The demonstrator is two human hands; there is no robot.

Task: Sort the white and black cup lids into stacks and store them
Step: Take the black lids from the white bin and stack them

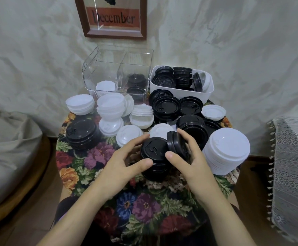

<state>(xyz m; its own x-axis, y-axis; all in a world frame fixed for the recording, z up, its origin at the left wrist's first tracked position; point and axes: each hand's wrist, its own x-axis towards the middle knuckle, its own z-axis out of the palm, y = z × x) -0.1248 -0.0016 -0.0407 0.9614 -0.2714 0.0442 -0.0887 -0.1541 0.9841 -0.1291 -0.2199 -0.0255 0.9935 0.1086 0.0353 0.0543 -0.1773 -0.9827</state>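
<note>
**Black lids gathered at the centre of a crowded table**

A person's left hand (125, 164) curls round a stack of black lids (151, 151) standing mid-table on the floral tablecloth (139, 206), with the thumb on the near side and the fingers on the far side. The right hand (190, 162) pinches a small bunch of black lids (174, 142) between thumb and forefinger. The bunch is tipped on edge, just at the stack's upper right rim. Close to the right of the hands rises a tall white stack (228, 148). A second black stack (81, 134) stands near the cloth's left edge. Loose white lids (109, 107) and further black ones lie in small heaps across the far half of the table. Behind them, a clear divided container (91, 80) holds white lids in its left compartment and black in its right. It stands beside a white tub (176, 91) — filled with more black lids. A framed "December" print (112, 18) hangs on the wall.
</note>
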